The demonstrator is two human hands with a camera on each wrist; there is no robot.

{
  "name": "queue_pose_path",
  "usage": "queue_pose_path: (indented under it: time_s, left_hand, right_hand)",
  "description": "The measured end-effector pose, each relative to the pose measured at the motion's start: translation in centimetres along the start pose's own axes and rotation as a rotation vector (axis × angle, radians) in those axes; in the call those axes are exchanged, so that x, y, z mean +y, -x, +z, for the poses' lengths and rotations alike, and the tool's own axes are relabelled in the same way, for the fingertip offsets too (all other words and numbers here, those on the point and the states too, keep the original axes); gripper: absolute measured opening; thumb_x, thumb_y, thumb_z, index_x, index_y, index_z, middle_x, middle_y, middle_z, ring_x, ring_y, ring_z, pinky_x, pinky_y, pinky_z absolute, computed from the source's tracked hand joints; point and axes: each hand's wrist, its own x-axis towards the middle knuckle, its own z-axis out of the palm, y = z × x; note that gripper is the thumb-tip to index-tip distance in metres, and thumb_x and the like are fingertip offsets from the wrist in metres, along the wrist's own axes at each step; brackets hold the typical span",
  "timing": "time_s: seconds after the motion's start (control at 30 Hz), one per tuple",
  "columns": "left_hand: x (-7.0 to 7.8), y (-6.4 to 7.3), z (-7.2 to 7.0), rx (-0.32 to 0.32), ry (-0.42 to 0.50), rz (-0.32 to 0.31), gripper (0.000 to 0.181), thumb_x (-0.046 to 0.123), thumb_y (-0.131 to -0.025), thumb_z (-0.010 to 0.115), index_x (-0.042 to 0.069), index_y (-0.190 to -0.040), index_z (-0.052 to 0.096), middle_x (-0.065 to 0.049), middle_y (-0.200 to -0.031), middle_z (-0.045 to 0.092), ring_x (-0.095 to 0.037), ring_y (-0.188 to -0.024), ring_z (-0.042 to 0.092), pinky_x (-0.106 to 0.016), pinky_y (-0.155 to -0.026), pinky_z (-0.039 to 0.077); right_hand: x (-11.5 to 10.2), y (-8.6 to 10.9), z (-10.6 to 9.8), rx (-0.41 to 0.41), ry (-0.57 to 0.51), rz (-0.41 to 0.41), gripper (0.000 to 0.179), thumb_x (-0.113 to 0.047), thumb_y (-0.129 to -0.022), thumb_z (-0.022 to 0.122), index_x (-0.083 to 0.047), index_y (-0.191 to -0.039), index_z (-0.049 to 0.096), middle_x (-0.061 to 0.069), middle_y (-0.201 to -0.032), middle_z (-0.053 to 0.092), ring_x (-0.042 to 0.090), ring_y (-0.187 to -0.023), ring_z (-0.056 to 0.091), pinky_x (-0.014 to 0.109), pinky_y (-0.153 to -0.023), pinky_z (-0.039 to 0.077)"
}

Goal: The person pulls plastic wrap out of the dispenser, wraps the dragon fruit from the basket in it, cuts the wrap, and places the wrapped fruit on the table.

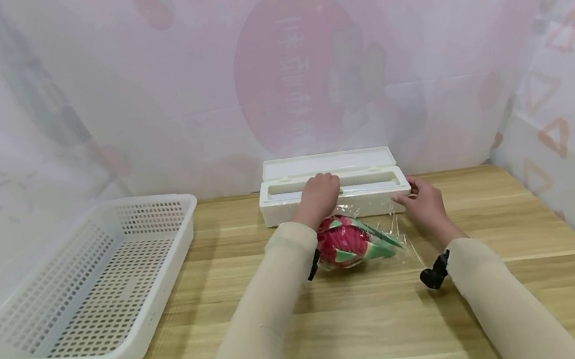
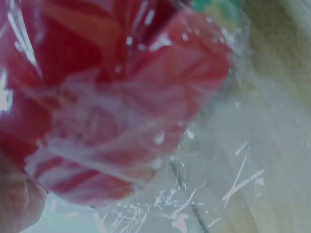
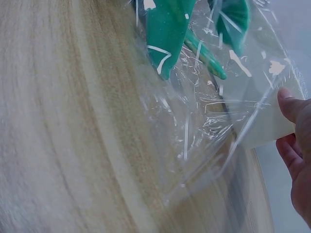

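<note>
A dragon fruit [image 1: 344, 244], red with green scales, lies on the table under clear cling film [image 1: 398, 237]. Behind it stands a white cling film dispenser [image 1: 331, 206] with its lid [image 1: 327, 163] raised. My left hand [image 1: 320, 196] curls over the dispenser's front edge near the middle, its fingertips hidden; the left wrist view has the thumb [image 2: 22, 206] beside the wrapped fruit. At the dispenser's right end, my right hand [image 1: 424, 203] grips the corner, thumb in front. In the right wrist view, the film stretches from the green scales [image 3: 170, 34] towards that thumb [image 3: 290, 104].
A white perforated basket [image 1: 167, 274] sits on the left of the wooden table [image 1: 392, 339]. A printed pale curtain [image 1: 188, 120] hangs close behind the dispenser and along both sides. Black straps with a small camera [image 1: 435, 273] sit at the wrists.
</note>
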Motion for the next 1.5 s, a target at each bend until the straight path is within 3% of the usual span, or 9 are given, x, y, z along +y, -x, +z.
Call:
queue_pose_path:
  time_s: [0.23, 0.57, 0.93, 1.13, 1.3, 1.5]
  left_hand:
    - [-0.8, 0.2, 0.6, -0.012, -0.015, 0.026, 0.021, 0.010, -0.099, 0.051, 0.006, -0.118, 0.059, -0.006, -0.109, 0.060, -0.020, -0.099, 0.056, -0.032, -0.088, 0.048]
    - [-1.9, 0.4, 1.6, -0.008, -0.093, 0.056, 0.024, 0.010, -0.098, 0.050, 0.007, -0.120, 0.057, -0.006, -0.110, 0.059, -0.020, -0.100, 0.055, -0.032, -0.088, 0.048]
    - [-4.8, 2.0, 1.3, 0.021, -0.087, 0.055, 0.019, 0.006, -0.095, 0.053, 0.005, -0.114, 0.058, -0.007, -0.105, 0.059, -0.021, -0.095, 0.055, -0.033, -0.084, 0.049]
    - [-6.5, 2.8, 2.3, 0.044, -0.052, 0.070, 0.018, 0.002, -0.095, 0.052, 0.003, -0.112, 0.059, -0.008, -0.104, 0.059, -0.022, -0.094, 0.055, -0.032, -0.085, 0.048]
    - [-7.1, 3.2, 2.5, 0.062, -0.034, 0.069, 0.018, 0.002, -0.096, 0.049, 0.003, -0.111, 0.060, -0.010, -0.104, 0.060, -0.023, -0.093, 0.056, -0.033, -0.083, 0.049]
    - [-7.7, 3.7, 2.3, 0.035, -0.024, 0.058, 0.019, 0.002, -0.097, 0.047, 0.002, -0.112, 0.058, -0.010, -0.108, 0.059, -0.025, -0.097, 0.055, -0.035, -0.084, 0.048]
  right_hand:
    - [0.0, 0.0, -0.2, -0.003, 0.002, -0.009, 0.057, -0.018, -0.091, 0.071, 0.004, -0.137, 0.047, 0.025, -0.130, 0.054, 0.038, -0.116, 0.056, 0.043, -0.094, 0.048]
    - [0.2, 0.0, 0.0, -0.009, 0.008, -0.038, 0.053, -0.016, -0.091, 0.070, 0.005, -0.135, 0.049, 0.026, -0.127, 0.056, 0.039, -0.114, 0.057, 0.044, -0.093, 0.049]
    - [-0.2, -0.3, -0.1, -0.008, -0.001, -0.016, 0.055, -0.017, -0.092, 0.069, 0.005, -0.137, 0.046, 0.026, -0.129, 0.054, 0.039, -0.116, 0.056, 0.045, -0.094, 0.048]
    - [0.0, -0.6, -0.2, -0.022, -0.006, -0.008, 0.054, -0.016, -0.092, 0.069, 0.005, -0.136, 0.048, 0.025, -0.129, 0.055, 0.039, -0.116, 0.056, 0.045, -0.094, 0.048]
    - [0.1, -0.5, -0.1, -0.025, -0.012, 0.008, 0.055, -0.016, -0.091, 0.070, 0.004, -0.137, 0.047, 0.025, -0.129, 0.055, 0.039, -0.116, 0.056, 0.045, -0.094, 0.048]
    - [0.0, -0.5, -0.1, -0.020, -0.007, 0.008, 0.055, -0.016, -0.091, 0.070, 0.004, -0.137, 0.047, 0.025, -0.129, 0.055, 0.038, -0.117, 0.055, 0.044, -0.095, 0.048]
